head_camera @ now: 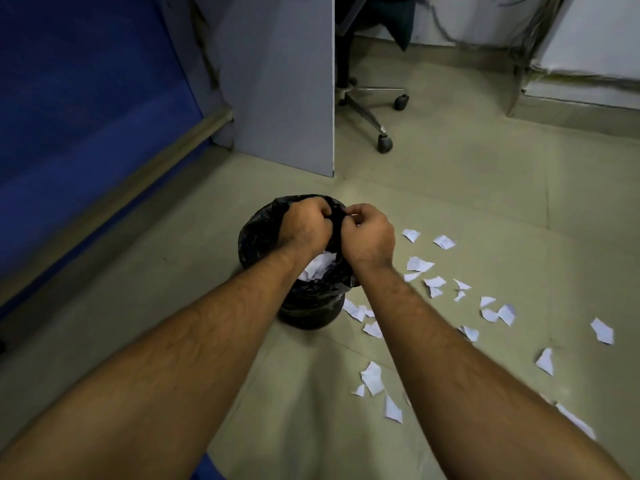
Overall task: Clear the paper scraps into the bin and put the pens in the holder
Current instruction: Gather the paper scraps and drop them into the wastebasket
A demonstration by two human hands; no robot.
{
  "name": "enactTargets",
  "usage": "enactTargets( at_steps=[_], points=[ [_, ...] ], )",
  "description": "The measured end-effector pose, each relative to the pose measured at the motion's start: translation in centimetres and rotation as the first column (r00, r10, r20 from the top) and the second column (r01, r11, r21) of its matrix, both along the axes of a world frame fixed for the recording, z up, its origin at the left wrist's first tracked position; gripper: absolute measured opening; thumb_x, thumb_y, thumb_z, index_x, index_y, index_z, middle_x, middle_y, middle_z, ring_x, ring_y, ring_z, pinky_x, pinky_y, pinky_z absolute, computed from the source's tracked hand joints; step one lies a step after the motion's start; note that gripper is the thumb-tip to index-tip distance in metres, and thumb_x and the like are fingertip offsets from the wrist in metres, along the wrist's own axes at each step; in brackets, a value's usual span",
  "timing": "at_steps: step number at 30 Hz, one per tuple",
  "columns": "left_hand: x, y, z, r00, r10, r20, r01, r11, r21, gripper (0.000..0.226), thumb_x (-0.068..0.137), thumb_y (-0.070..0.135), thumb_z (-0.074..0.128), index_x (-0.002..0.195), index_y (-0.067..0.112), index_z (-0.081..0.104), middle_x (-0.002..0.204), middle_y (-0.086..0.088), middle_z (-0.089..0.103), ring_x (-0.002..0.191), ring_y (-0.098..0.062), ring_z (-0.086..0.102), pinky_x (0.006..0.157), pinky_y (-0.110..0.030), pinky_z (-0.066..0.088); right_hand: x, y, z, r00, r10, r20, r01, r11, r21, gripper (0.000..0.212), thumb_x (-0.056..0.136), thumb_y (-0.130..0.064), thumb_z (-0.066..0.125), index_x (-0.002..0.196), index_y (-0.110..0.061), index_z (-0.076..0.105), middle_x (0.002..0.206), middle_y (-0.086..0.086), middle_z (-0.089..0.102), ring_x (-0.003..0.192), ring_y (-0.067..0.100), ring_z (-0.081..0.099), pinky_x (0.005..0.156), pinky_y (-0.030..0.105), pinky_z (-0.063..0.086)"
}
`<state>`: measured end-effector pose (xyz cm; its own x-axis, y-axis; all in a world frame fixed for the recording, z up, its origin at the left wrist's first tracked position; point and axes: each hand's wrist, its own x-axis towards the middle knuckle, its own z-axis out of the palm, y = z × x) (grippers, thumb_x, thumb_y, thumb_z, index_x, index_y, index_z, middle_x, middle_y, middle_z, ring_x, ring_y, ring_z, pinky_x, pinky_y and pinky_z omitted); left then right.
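A small black bin lined with a black plastic bag stands on the floor in the middle of the view. White paper scraps lie inside it. My left hand and my right hand are side by side over the bin's far rim, and both grip the bunched edge of the bag between them. Several torn white paper scraps lie scattered on the floor to the right of the bin. No pens or holder are in view.
A grey desk panel stands behind the bin. An office chair base with castors sits beyond it. A blue wall with a skirting strip runs along the left. White boards and cables line the far right.
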<state>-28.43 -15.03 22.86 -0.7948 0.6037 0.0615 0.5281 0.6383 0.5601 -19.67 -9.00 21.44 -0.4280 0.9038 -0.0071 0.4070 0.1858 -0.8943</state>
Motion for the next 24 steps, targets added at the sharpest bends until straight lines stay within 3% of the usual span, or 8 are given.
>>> enactTargets(
  at_steps=[4, 9, 13, 17, 19, 22, 24],
  points=[
    [3.0, 2.3, 1.5, 0.999, 0.010, 0.031, -0.014, 0.991, 0.135, 0.022, 0.082, 0.014, 0.057, 0.098, 0.021, 0.070, 0.094, -0.001, 0.072, 0.085, -0.020, 0.066, 0.075, -0.027, 0.055, 2.4, 1.8, 1.0, 0.994, -0.086, -0.061, 0.087, 0.996, 0.015, 0.024, 0.087, -0.017, 0.057, 0.104, -0.022, 0.073, 0.096, -0.004, 0.073, 0.088, 0.015, 0.064, 0.076, 0.021, 0.043],
    [8.9, 5.6, -0.1, 0.995, -0.070, 0.074, 0.057, 0.985, 0.163, 0.022, 0.082, 0.016, 0.059, 0.100, 0.018, 0.070, 0.094, -0.004, 0.073, 0.088, -0.024, 0.066, 0.075, -0.026, 0.051, 9.2, 4.9, -1.3, 0.980, -0.191, -0.053, 0.190, 0.982, -0.015, 0.021, 0.087, -0.019, 0.057, 0.101, -0.024, 0.072, 0.092, -0.005, 0.072, 0.086, 0.017, 0.066, 0.079, 0.026, 0.049],
    [15.1, 7.1, -5.7, 0.950, -0.242, 0.196, 0.243, 0.970, 0.020, 0.026, 0.080, 0.018, 0.059, 0.104, 0.022, 0.067, 0.099, -0.004, 0.072, 0.095, -0.025, 0.065, 0.078, -0.029, 0.052, 16.5, 5.8, -7.5, 0.980, -0.175, 0.096, 0.186, 0.976, -0.114, 0.020, 0.086, -0.020, 0.061, 0.103, -0.024, 0.072, 0.091, -0.005, 0.073, 0.088, 0.018, 0.068, 0.080, 0.029, 0.051],
    [21.8, 5.6, -14.2, 0.887, -0.352, 0.299, 0.430, 0.867, -0.252, 0.039, 0.085, 0.019, 0.057, 0.124, 0.021, 0.058, 0.123, -0.008, 0.062, 0.113, -0.029, 0.059, 0.089, -0.035, 0.051, 23.5, 4.2, -14.7, 0.944, -0.080, 0.319, 0.156, 0.963, -0.221, 0.028, 0.084, -0.013, 0.058, 0.108, -0.023, 0.069, 0.096, -0.001, 0.071, 0.096, 0.024, 0.067, 0.077, 0.026, 0.045],
    [24.2, 3.9, -18.4, 0.868, -0.385, 0.315, 0.485, 0.795, -0.364, 0.044, 0.085, 0.025, 0.059, 0.128, 0.021, 0.052, 0.129, -0.009, 0.057, 0.117, -0.032, 0.055, 0.092, -0.038, 0.050, 26.4, 2.7, -17.8, 0.888, -0.081, 0.453, 0.171, 0.972, -0.162, 0.033, 0.085, -0.020, 0.063, 0.117, -0.023, 0.067, 0.113, 0.004, 0.069, 0.107, 0.028, 0.064, 0.086, 0.030, 0.047],
    [26.6, 1.1, -23.1, 0.808, -0.490, 0.326, 0.588, 0.684, -0.431, 0.053, 0.087, 0.045, 0.058, 0.134, 0.025, 0.047, 0.136, -0.011, 0.048, 0.122, -0.035, 0.049, 0.096, -0.042, 0.048, 29.3, 0.2, -21.6, 0.685, -0.096, 0.722, 0.171, 0.985, -0.031, 0.043, 0.086, -0.036, 0.061, 0.129, -0.034, 0.060, 0.132, 0.004, 0.057, 0.123, 0.030, 0.053, 0.101, 0.043, 0.041],
    [27.7, 0.1, -24.9, 0.727, -0.614, 0.307, 0.676, 0.561, -0.478, 0.059, 0.086, 0.051, 0.059, 0.138, 0.030, 0.045, 0.144, -0.009, 0.041, 0.125, -0.035, 0.044, 0.095, -0.043, 0.047, 30.8, -1.1, -23.8, 0.619, -0.081, 0.782, 0.164, 0.986, -0.028, 0.046, 0.086, -0.039, 0.060, 0.132, -0.039, 0.056, 0.143, 0.001, 0.047, 0.131, 0.027, 0.044, 0.105, 0.047, 0.036]
  ],
)
